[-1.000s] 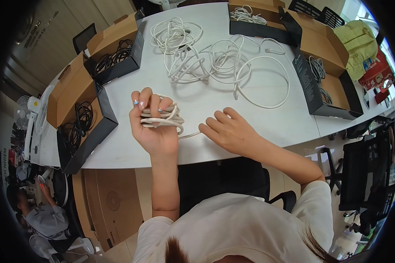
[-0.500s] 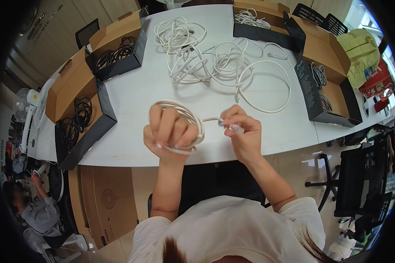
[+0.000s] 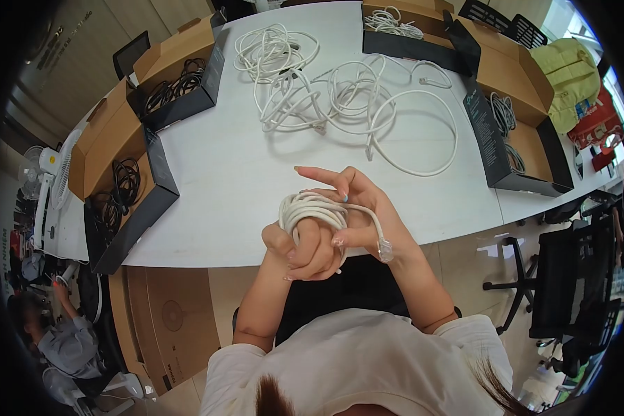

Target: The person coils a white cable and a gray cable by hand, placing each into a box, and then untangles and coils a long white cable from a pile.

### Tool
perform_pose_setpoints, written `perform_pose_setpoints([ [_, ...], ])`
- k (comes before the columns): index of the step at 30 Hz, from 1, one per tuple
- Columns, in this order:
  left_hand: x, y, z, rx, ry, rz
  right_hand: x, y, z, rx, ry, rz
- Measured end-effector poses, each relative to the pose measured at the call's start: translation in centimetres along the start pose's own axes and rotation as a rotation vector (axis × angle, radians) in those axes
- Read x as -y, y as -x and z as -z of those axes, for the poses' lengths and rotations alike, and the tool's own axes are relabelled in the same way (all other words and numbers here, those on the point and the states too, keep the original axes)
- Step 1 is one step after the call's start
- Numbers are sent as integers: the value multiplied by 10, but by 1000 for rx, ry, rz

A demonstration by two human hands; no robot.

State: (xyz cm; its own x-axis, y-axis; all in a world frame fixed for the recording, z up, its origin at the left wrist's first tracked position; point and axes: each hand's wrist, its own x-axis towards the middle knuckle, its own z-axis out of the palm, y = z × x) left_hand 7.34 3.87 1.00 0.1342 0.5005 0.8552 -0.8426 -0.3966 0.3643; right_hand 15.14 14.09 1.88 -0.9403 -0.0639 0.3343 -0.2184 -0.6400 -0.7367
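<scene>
A coiled white cable [image 3: 312, 210] is wrapped around the curled fingers of my left hand [image 3: 305, 249], above the table's front edge. My right hand [image 3: 360, 208] is at the coil's right side, thumb against it and index finger stretched out to the left. From the coil a loose end with a clear plug [image 3: 385, 248] hangs over my right palm. Beyond my hands, tangled white cables [image 3: 353, 104] lie on the white table [image 3: 215, 208].
Open boxes with black cables stand at the left [image 3: 135, 215] and back left [image 3: 187, 104]. Other open boxes, at the back [image 3: 423, 47] and right [image 3: 520, 179], hold pale cables. A person [image 3: 69, 347] is at the lower left; a black chair [image 3: 568, 277] stands at the right.
My right hand has moved left to the coil and no longer pinches the plug, which now hangs. My left hand has moved slightly right, and the coil shows more bunched together.
</scene>
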Motion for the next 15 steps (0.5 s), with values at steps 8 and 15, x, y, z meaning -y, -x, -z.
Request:
perform_pose_setpoints([
  [8,2,8,-2,-162,-177,114,3,6,1,-137,19,58],
  [15,1,2,-22,2,-410,405,5,17,0,59,344,317],
])
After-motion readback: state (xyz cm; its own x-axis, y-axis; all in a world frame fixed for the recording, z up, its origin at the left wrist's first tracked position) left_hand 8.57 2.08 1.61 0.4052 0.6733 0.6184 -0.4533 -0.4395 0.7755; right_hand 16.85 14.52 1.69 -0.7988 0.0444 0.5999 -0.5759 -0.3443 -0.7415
